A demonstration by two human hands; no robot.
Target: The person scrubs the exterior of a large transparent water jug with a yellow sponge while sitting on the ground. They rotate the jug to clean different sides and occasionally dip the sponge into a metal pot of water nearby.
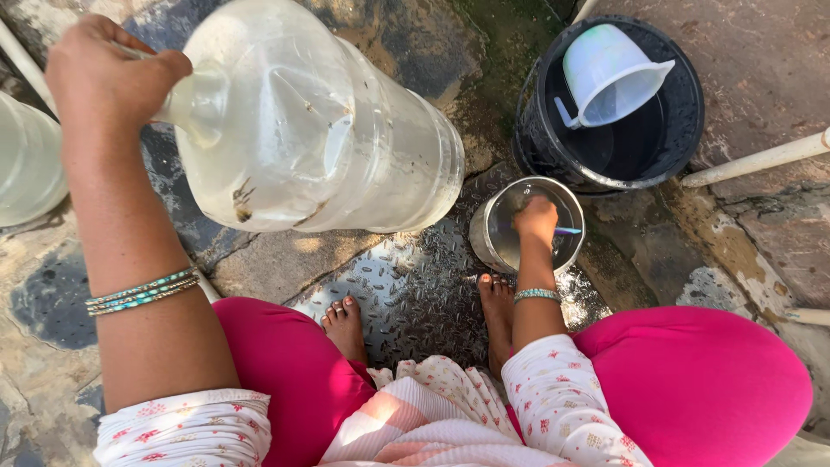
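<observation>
At upper left, a large clear plastic water jug (320, 130) is held by its neck in the closed left hand (104, 73). At centre, the right hand (536, 218) is closed on a blue-handled tool inside a steel pot (488, 238) below the black bucket (683, 112).

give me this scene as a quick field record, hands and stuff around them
left hand: grips the neck of a large clear plastic jug, held tilted above the ground
right hand: reaches into a small steel pot and holds a thin blue-handled tool
bucket: black bucket beyond the pot, with water and a pale plastic mug inside
ground: wet stone paving with small dark specks near the bare feet
posture: squatting, pink trousers, bangles on both wrists
other: part of a second clear container at the left edge
</observation>
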